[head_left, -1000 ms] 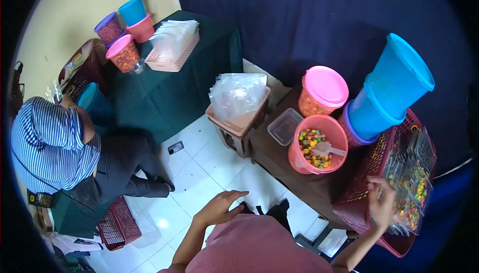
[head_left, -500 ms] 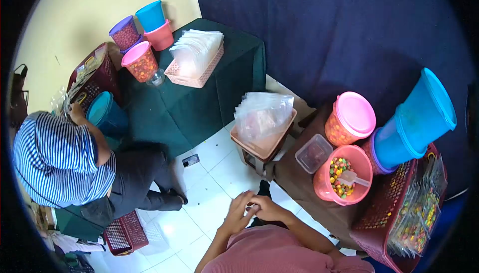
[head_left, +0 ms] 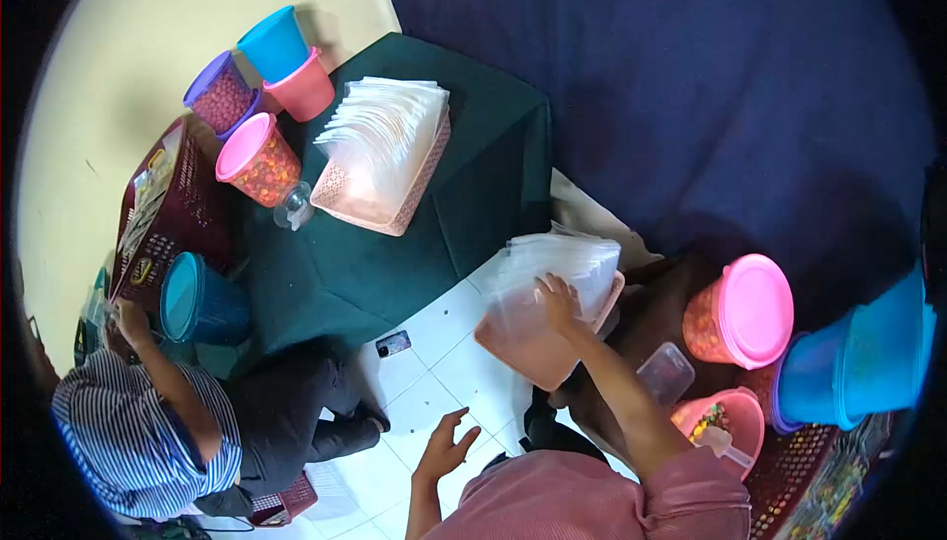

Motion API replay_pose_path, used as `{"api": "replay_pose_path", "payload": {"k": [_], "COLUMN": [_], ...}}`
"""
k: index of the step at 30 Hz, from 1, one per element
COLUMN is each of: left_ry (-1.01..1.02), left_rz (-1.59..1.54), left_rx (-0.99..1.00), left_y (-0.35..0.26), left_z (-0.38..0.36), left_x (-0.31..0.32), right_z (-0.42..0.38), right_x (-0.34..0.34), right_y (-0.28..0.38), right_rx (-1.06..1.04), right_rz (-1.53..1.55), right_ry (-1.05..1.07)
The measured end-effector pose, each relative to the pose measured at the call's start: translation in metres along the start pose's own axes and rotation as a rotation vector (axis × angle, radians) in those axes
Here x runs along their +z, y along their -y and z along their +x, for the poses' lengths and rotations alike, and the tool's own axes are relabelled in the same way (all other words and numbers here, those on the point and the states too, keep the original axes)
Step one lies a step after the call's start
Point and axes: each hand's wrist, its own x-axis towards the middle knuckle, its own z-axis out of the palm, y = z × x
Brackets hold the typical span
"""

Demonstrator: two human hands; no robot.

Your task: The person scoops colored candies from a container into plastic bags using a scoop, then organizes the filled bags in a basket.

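Note:
My right hand (head_left: 558, 301) reaches forward onto a stack of clear plastic bags (head_left: 590, 262), its fingers apart and touching the bags. The stack fans out in a shallow peach tray (head_left: 523, 358). My left hand (head_left: 447, 451) hangs over the floor in front of my body, fingers apart, with nothing in it. To the right, a pink tub (head_left: 752, 422) of colorful candies holds a white scoop (head_left: 725, 448). Beside it are a clear plastic box (head_left: 667, 373) and a pink-lidded tub (head_left: 755, 311).
Blue tubs (head_left: 848, 367) and a maroon basket (head_left: 797, 461) with filled packets stand at the far right. A co-worker in a striped shirt (head_left: 148, 432) is at the left, by a green-covered table (head_left: 483, 185) with another tray of bags (head_left: 390, 160). A phone (head_left: 393, 345) lies on the floor.
My hands, together in front of my body before, are now apart. The right has reached forward to the bags and the left has opened. The view has shifted too.

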Motion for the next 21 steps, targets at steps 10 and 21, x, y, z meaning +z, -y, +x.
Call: {"api": "replay_pose_path", "payload": {"k": [10, 21], "left_ry": [0.161, 0.44], "left_rz": [-0.033, 0.293], "left_rx": [0.001, 0.437], "left_y": [-0.005, -0.025], "left_z": [0.068, 0.205], "left_x": [-0.028, -0.124], "right_z": [0.008, -0.018], "right_x": [0.021, 0.018], "right_y": [-0.01, 0.013], "right_rx": [-0.088, 0.046], "right_rz": [-0.248, -0.341], "right_ry": [0.039, -0.061]}}
